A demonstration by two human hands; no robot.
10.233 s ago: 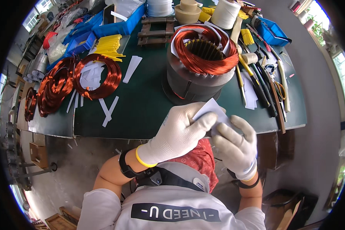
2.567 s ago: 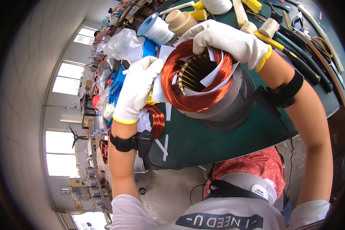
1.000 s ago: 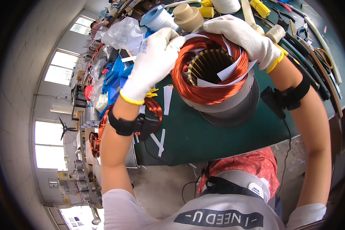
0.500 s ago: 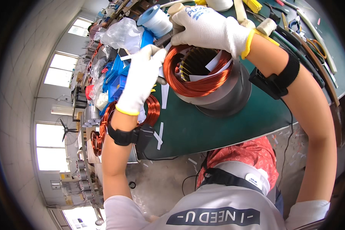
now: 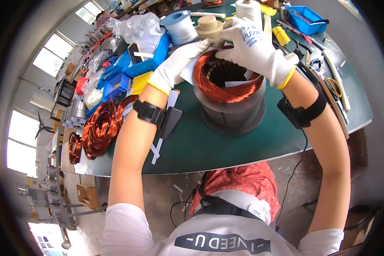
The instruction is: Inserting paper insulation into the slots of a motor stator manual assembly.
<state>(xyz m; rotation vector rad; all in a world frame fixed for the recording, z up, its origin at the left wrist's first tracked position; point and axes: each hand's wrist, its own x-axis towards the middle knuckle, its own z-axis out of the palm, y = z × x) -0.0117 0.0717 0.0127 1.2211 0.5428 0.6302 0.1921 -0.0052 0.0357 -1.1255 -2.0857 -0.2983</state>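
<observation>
A motor stator [image 5: 226,115] stands upright on the green table, with a thick ring of copper winding [image 5: 228,93] around its upper opening. White paper strips [image 5: 239,84] lie inside the ring. My left hand [image 5: 179,64], in a white glove, reaches the far left rim of the winding with its fingers closed together. A white paper piece [image 5: 187,74] sticks out beneath it. My right hand [image 5: 251,49], gloved too, bends over the far rim with thumb and fingers pinched beside the left fingertips. What lies between the fingers of either hand is hidden.
Copper coils [image 5: 100,128] lie at the left, near blue bins [image 5: 147,64] and yellow strips [image 5: 141,83]. White paper strips [image 5: 160,147] rest by my left forearm. Behind the stator stand a wire spool [image 5: 179,27] and a beige spool [image 5: 209,27]. Tools [image 5: 307,51] lie right.
My left hand has moved from left of the winding to its far rim, its fingertips now beside the right hand's. My right hand has come down onto the rim. The whole view has shifted.
</observation>
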